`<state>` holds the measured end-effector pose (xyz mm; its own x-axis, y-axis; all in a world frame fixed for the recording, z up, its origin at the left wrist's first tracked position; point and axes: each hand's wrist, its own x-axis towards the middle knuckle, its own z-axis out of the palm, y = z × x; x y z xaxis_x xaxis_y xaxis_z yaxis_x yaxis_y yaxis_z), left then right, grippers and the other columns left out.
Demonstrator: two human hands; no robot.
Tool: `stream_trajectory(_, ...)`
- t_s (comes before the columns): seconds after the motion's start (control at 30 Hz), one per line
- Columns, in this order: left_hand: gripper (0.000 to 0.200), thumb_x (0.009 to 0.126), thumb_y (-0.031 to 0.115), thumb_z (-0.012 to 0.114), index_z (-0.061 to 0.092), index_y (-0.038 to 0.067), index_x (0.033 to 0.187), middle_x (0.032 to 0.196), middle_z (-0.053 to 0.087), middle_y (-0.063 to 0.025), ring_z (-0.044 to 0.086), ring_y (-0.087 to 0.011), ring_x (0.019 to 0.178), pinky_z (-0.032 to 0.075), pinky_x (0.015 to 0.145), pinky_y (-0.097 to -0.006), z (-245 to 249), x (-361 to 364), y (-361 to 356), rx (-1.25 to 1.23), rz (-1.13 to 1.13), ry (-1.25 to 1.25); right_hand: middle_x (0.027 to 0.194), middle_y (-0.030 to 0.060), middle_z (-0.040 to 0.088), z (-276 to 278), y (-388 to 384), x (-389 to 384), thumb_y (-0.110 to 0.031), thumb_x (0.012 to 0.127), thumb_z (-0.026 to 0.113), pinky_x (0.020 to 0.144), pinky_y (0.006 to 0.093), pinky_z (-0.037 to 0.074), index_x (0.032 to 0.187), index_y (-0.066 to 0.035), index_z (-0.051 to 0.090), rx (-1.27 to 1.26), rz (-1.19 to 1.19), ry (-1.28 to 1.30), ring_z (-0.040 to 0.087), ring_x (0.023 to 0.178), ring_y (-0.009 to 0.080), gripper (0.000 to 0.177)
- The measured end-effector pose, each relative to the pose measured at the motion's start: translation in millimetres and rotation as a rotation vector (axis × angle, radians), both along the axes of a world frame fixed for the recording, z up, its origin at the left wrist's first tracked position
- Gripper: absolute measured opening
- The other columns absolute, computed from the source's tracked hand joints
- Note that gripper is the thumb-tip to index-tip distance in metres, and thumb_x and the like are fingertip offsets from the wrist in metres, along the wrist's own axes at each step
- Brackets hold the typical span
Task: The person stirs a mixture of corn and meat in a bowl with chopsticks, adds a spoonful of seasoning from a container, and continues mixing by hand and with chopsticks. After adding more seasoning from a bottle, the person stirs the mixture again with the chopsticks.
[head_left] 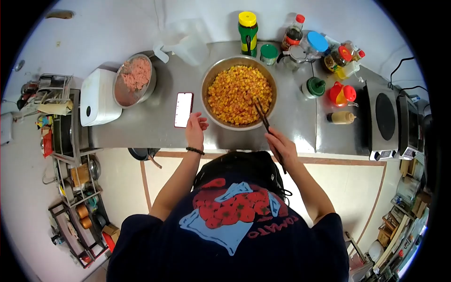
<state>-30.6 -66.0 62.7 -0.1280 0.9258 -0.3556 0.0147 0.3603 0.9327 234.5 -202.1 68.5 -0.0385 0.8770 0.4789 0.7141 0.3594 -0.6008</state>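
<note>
1. Chopsticks (261, 114) and their bowl (206, 96) are over the steel counter (293, 120), which spans the view from a white appliance (96, 98) on the left to a black induction hob (384, 116) on the right.
2. Bowl: wide, round and steel, standing at the counter's middle; it is filled with yellow corn (237, 91); bottles and jars cluster behind and to its right, a yellow-capped green bottle (247, 29) among them.
3. Pot of pink minced meat (135, 79): left of the bowl, well apart from it, beside the white appliance.
4. Right hand (281, 146): closed around the chopsticks at the counter's near edge, just outside the bowl's near rim.
5. Left hand (195, 128): fingers loosely bent and holding nothing; it rests between the phone and the bowl; whether it touches the rim I cannot tell; a dark bracelet (195, 151) circles the wrist.
6. Phone (183, 109): flat on the counter, screen lit, just left of the left hand.
7. Chopsticks again: a dark pair held close together; the long axis runs diagonally, with the butts near the person at the right and the tips pointing away and leftward, sunk in the corn right of the bowl's centre.
</note>
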Motion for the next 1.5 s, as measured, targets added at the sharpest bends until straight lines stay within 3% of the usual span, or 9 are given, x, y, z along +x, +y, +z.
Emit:
stream_trajectory(0.2, 0.051, 0.096, 0.046, 0.031, 0.051, 0.002, 0.112, 0.088, 0.061, -0.0066, 0.056, -0.0118, 0.071, 0.045, 0.065, -0.0240, -1.5, 15.9, -3.3, -0.090, -0.198, -0.003, 0.109, 0.0141, 0.061, 5.8, -2.4, 6.1, 0.002, 0.075, 0.065, 0.071, 0.0296, 0.053, 0.103, -0.009, 0.063, -0.087, 0.092, -0.060, 0.064, 0.086, 0.0268, 0.030)
stream_trajectory(0.5, 0.087, 0.085, 0.069, 0.024, 0.030, 0.000, 0.137, 0.140, 0.034, -0.0177, 0.032, -0.0320, 0.130, 0.026, 0.106, -0.0445, 84.0, 57.3, 17.8, -0.469, -0.470, -1.287, 0.102, 0.0167, 0.062, 57.9, 11.9, 11.6, -0.001, 0.081, 0.060, 0.068, 0.0272, 0.051, 0.099, -0.003, 0.063, -0.106, -0.272, 0.290, 0.064, 0.082, 0.0245, 0.018)
stream_trajectory(0.8, 0.086, 0.085, 0.068, 0.023, 0.029, 0.001, 0.138, 0.141, 0.034, -0.0149, 0.033, -0.0280, 0.129, 0.024, 0.107, -0.0424, 69.9, 56.7, 26.0, -0.339, -0.528, -0.993, 0.106, 0.0167, 0.061, 60.7, 5.4, 9.0, 0.003, 0.080, 0.058, 0.076, 0.0275, 0.049, 0.100, -0.003, 0.062, -0.102, -0.177, 0.266, 0.062, 0.089, 0.0254, 0.022)
stream_trajectory(1.0, 0.084, 0.088, 0.066, 0.020, 0.031, -0.002, 0.136, 0.140, 0.033, -0.0195, 0.032, -0.0298, 0.129, 0.024, 0.107, -0.0423, 27.9, 68.3, 28.5, 0.132, -0.863, 0.244, 0.106, 0.0156, 0.060, 45.2, 6.1, 4.1, -0.001, 0.081, 0.059, 0.075, 0.0260, 0.049, 0.108, -0.005, 0.059, 0.029, -0.223, 0.185, 0.063, 0.088, 0.0248, 0.027)
stream_trajectory(1.07, 0.093, 0.084, 0.071, 0.018, 0.023, -0.005, 0.137, 0.144, 0.023, -0.0229, 0.025, -0.0332, 0.132, 0.021, 0.108, -0.0449, 50.2, 77.7, 26.3, -0.600, -0.396, -0.996, 0.117, 0.0136, 0.056, 41.1, 0.8, -2.9, -0.006, 0.084, 0.056, 0.084, 0.0335, 0.048, 0.113, -0.007, 0.056, -0.573, 0.058, 0.521, 0.059, 0.098, 0.0313, 0.030)
stream_trajectory(1.17, 0.101, 0.081, 0.075, 0.015, 0.016, -0.007, 0.138, 0.146, 0.015, -0.0241, 0.017, -0.0352, 0.135, 0.017, 0.109, -0.0466, 48.9, 87.5, 28.7, -0.584, -0.330, -1.303, 0.125, 0.0151, 0.050, 38.2, 23.8, -17.1, -0.010, 0.085, 0.052, 0.087, 0.0352, 0.047, 0.120, -0.010, 0.051, 0.052, 0.306, -0.088, 0.057, 0.102, 0.0324, 0.035)
stream_trajectory(1.27, 0.103, 0.079, 0.077, 0.010, 0.013, -0.007, 0.139, 0.146, 0.015, -0.0229, 0.013, -0.0340, 0.136, 0.013, 0.111, -0.0456, 58.7, 90.2, 28.2, -0.516, -0.375, -1.320, 0.129, 0.0148, 0.046, 56.9, 41.6, -14.1, -0.009, 0.084, 0.052, 0.087, 0.0363, 0.047, 0.121, -0.011, 0.051, -0.709, 0.200, 0.228, 0.058, 0.102, 0.0309, 0.037)
stream_trajectory(1.3, 0.104, 0.078, 0.077, 0.011, 0.013, -0.007, 0.139, 0.147, 0.015, -0.0219, 0.010, -0.0334, 0.137, 0.009, 0.111, -0.0447, 52.2, 85.3, 31.0, -0.495, -0.359, -1.264, 0.126, 0.0130, 0.050, -4.9, 38.6, -1.4, -0.018, 0.087, 0.052, 0.086, 0.0385, 0.046, 0.122, -0.010, 0.050, -0.150, 0.153, -0.120, 0.057, 0.101, 0.0323, 0.036)
stream_trajectory(1.5, 0.097, 0.082, 0.071, 0.008, 0.012, -0.006, 0.140, 0.147, 0.013, -0.0218, 0.011, -0.0327, 0.137, 0.008, 0.111, -0.0453, 78.3, 71.3, 31.4, -0.288, -0.444, -1.201, 0.126, 0.0126, 0.051, 28.3, 16.7, 23.1, -0.016, 0.080, 0.059, 0.079, 0.0351, 0.050, 0.121, -0.011, 0.052, -0.569, -0.087, 0.371, 0.058, 0.101, 0.0297, 0.041)
